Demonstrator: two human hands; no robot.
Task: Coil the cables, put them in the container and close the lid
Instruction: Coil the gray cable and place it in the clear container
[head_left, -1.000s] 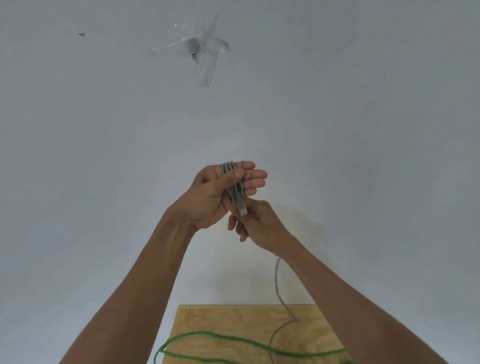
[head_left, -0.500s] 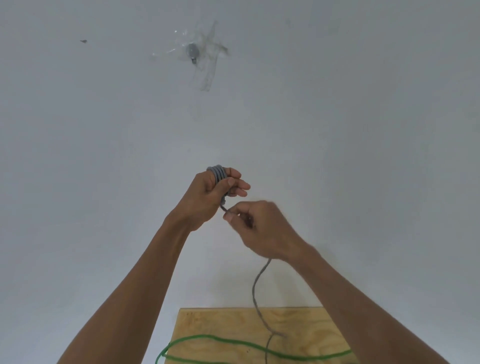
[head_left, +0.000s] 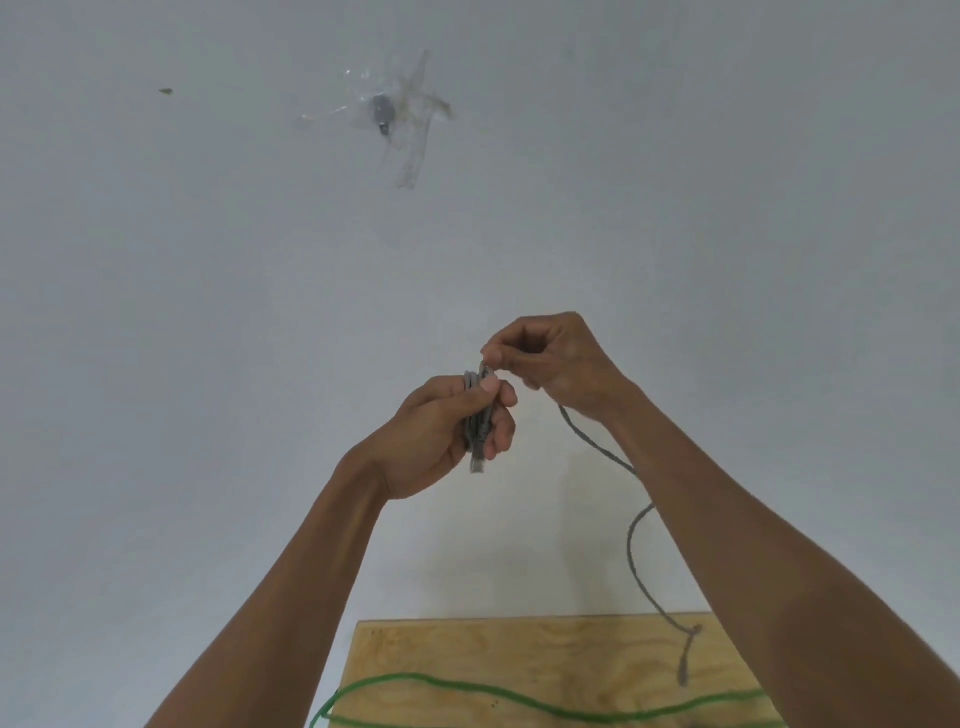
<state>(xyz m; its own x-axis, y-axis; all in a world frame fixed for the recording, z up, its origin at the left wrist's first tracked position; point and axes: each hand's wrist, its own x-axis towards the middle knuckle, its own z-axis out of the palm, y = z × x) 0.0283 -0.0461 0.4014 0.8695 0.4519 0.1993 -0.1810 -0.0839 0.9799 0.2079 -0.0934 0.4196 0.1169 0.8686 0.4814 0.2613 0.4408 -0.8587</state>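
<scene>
Our view runs up a bare white wall (head_left: 208, 364), and much is cut off: no container or lid shows, and the light plywood tabletop (head_left: 519, 654) appears only as a strip at the bottom edge. A thin green cable (head_left: 467, 688) lies in loops across that wood and runs out of frame at left and below. High on the wall we see a small grey object under crossed strips of clear tape (head_left: 384, 111); what it is we cannot tell. A small dark speck (head_left: 166, 91) marks the wall farther left.

In mid-air before the wall, the left hand (head_left: 441, 436) curls its fingers and thumb round a bundle of coiled grey cable (head_left: 477, 415), the bundle's long axis roughly upright, a connector end poking out below the palm. Just above, touching the bundle's top, the right hand (head_left: 556, 364) pinches the same cable between thumb and forefinger. From under that hand the loose grey length hangs down to the wood, partly hidden behind the right forearm, its far end resting on the plywood.
</scene>
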